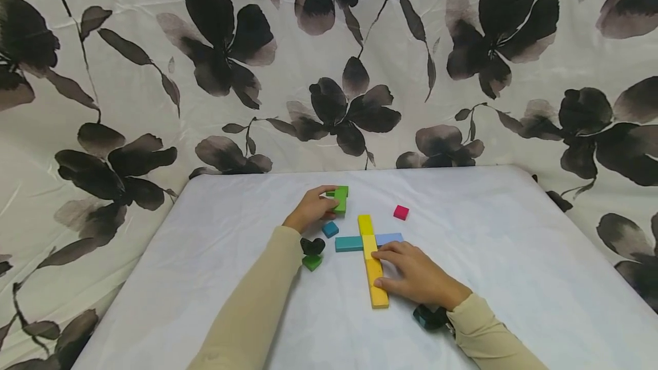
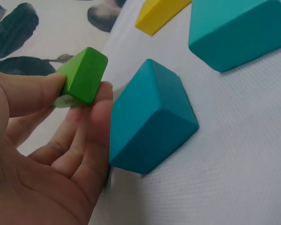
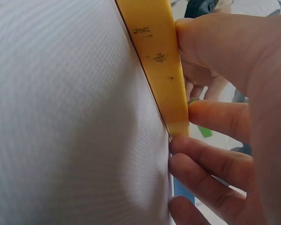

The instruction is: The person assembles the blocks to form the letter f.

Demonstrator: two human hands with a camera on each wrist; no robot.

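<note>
Near the far side of the table, my left hand [image 1: 315, 208] pinches a green block [image 2: 84, 77] between thumb and fingertips. Another green block [image 1: 344, 189] shows just behind it in the head view. Several yellow blocks [image 1: 374, 273] lie end to end in a line running away from me. A teal block [image 1: 349, 244] on the left and a light blue block [image 1: 389, 238] on the right form a cross with that line. My right hand [image 1: 424, 273] is beside the line, its thumb and index fingertip touching the yellow blocks, the other fingers low by the cloth.
A small blue block [image 1: 330, 229] lies just below the left hand. Nearer, beside the left sleeve, is a green piece [image 1: 312, 262] by the dark wrist device [image 1: 312, 246]. A red block [image 1: 401, 212] lies to the right. Flowered cloth [image 1: 349, 101] hangs behind the white-covered table [image 1: 488, 216].
</note>
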